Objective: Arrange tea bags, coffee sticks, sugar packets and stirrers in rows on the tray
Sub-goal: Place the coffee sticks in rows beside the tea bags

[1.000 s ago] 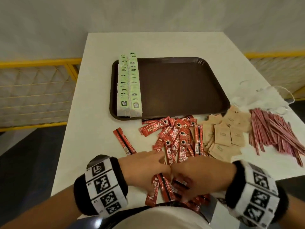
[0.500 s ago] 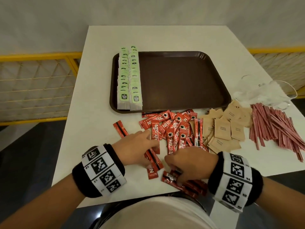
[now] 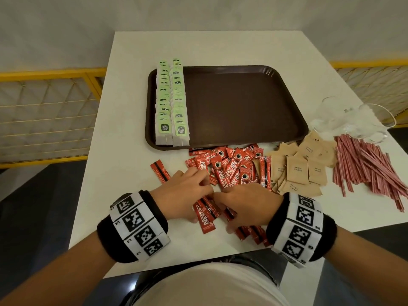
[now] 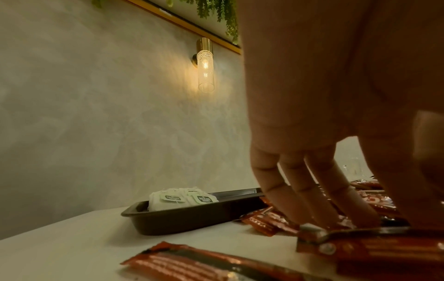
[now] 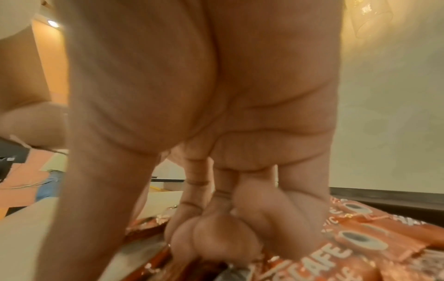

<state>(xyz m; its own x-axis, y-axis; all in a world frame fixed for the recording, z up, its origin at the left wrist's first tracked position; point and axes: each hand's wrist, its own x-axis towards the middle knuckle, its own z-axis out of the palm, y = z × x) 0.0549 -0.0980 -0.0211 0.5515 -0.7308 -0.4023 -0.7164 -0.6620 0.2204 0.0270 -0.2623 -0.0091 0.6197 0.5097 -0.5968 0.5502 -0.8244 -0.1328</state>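
at the bottom of the head view we see the left hand (image 3: 183, 193) and right hand (image 3: 247, 204) palm-down on the red foil coffee sticks (image 3: 229, 168). only the left wrist view shows its straight fingers (image 4: 300, 194) pressing sticks flat; the right wrist view shows fingertips (image 5: 216, 233) curled onto one stick. right of centre lie brown paper sugar packets (image 3: 297, 171) and red striped stirrers (image 3: 371, 171). beyond, the dark brown plastic tray (image 3: 242, 107) holds two rows of green-labelled tea bags (image 3: 172, 102) along its left edge.
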